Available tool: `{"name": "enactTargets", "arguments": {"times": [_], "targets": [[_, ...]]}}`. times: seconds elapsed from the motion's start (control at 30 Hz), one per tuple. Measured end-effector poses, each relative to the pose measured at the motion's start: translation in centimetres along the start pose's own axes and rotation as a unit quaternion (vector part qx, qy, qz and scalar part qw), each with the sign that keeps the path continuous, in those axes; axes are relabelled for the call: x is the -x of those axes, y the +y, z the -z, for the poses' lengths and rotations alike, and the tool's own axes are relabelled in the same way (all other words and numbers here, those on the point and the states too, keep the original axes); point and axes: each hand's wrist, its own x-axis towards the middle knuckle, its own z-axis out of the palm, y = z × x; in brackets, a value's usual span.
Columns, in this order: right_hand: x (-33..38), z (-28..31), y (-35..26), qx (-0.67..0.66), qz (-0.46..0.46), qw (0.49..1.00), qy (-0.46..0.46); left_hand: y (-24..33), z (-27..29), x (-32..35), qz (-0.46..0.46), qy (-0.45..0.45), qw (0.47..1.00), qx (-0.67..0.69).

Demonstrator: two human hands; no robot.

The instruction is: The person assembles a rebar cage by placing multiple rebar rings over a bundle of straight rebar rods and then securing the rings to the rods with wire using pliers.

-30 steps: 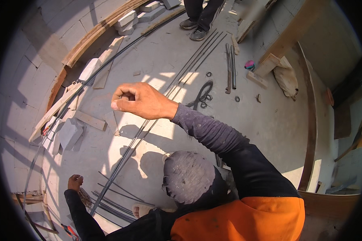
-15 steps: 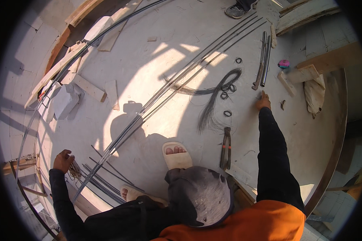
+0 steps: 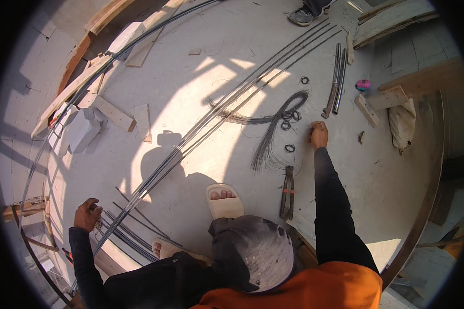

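Note:
My left hand (image 3: 88, 215) is at the lower left, its fingers curled, beside the ends of several thin rods. A small pale tangle (image 3: 98, 225) shows partly behind it; whether the hand grips it is hidden. My right hand (image 3: 319, 135), fingers drawn together, hovers over or touches the floor right of small dark wire rings (image 3: 290, 148); anything inside it is hidden. Left of it lies a fanned bundle of thin dark wire (image 3: 268, 147). Long-handled nippers (image 3: 287, 191) with red bands lie below. Beyond the hand are a metal bar with a hooked end (image 3: 332, 88) and a shiny tube (image 3: 340, 85).
Long steel rods (image 3: 191, 135) cross the floor diagonally. Shorter rods (image 3: 131, 242) lie near my sandalled feet. White blocks (image 3: 84, 129) and boards (image 3: 114, 113) are at left. A pink object (image 3: 363, 85) and a sack (image 3: 401, 126) are at right. Another person's shoe (image 3: 300, 16) is at the far edge.
My right hand has moved left and slightly nearer, its fingers now curled in rather than reaching forward. My left hand has shifted a little right and nearer, covering more of the tangle.

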Motion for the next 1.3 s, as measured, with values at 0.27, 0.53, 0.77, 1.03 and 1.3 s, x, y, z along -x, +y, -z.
{"name": "enactTargets", "arguments": {"times": [0.27,0.53,0.77,1.03,1.3], "targets": [[3.5,-5.7,-3.3,0.310,0.170,0.935,0.020,1.2,0.4,1.1,-0.012,0.002,0.998,0.066],[2.4,-4.4,-3.0,0.275,0.138,0.952,0.004,0.9,-0.2,0.4,-0.016,-0.004,0.996,0.082],[5.7,4.7,1.5,0.228,0.020,0.969,-0.090,0.8,0.2,0.6,-0.015,-0.015,0.995,0.094],[10.5,4.7,0.5,0.252,0.063,0.963,-0.075,2.6,0.3,0.2,0.002,-0.035,0.995,0.093],[9.5,-1.2,-4.3,0.453,0.186,0.858,-0.152,0.9,0.2,1.1,0.004,-0.017,0.995,0.101]]}}
